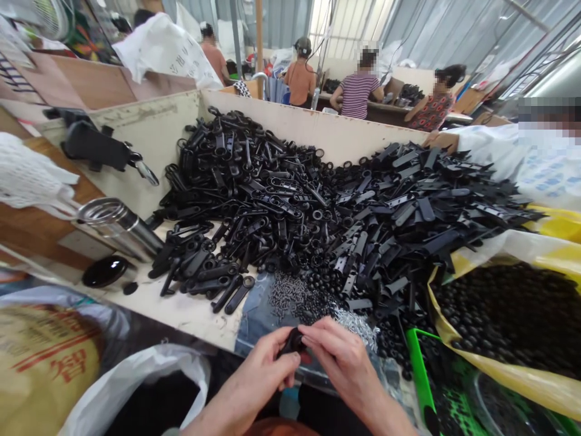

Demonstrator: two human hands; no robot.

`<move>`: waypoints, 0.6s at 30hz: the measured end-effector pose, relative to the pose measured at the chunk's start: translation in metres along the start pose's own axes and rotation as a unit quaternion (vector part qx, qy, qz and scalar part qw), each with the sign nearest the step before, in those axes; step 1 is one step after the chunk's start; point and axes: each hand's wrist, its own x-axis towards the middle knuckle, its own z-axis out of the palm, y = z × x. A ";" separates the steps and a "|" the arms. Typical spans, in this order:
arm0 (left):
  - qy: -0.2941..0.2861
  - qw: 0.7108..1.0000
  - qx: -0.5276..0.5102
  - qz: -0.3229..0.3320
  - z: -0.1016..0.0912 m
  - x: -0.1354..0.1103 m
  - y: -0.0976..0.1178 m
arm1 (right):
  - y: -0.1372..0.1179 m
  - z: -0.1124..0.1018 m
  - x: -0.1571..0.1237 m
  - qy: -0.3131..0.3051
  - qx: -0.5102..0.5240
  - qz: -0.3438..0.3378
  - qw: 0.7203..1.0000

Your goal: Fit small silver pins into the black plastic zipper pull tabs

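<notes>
Left hand [267, 356] and right hand [339, 346] at one black part [291, 343]

Curls the left hand nearly closed around the black part, at six o'clock from the middle of the view. Sets the right thumb and fingertips close together against the part's right end; cannot tell whether pinching it or only touching it. Covers much of the part with fingers, leaving its full shape unclear.

Has a blue-grey sheet [252, 312] just past the hands, toward seven o'clock, with small grey pieces [284, 297] at six and small silver pieces [356, 326] at five.

Faces a large pale tray [281, 118], with black handles [245, 181] heaped toward ten o'clock, loose ones spilling to eight, and black strips [408, 209] piled at three.

Has a yellow bag [508, 376] of black balls [512, 309] between three and four o'clock, just beside a green crate [419, 374] between four and five. Shows a steel flask [120, 221] at nine, with a black lid [104, 271] near it, then a tan sack [45, 363] at eight and a white bag [188, 363] with dark contents between seven and eight.

Looks out beyond the tray on co-workers [299, 82] from eleven to two o'clock, and on another person [517, 158] near three.
</notes>
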 end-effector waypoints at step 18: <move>-0.075 0.975 0.209 -0.011 -0.003 -0.006 0.002 | 0.002 -0.021 0.001 -0.154 -0.041 -0.098 0.982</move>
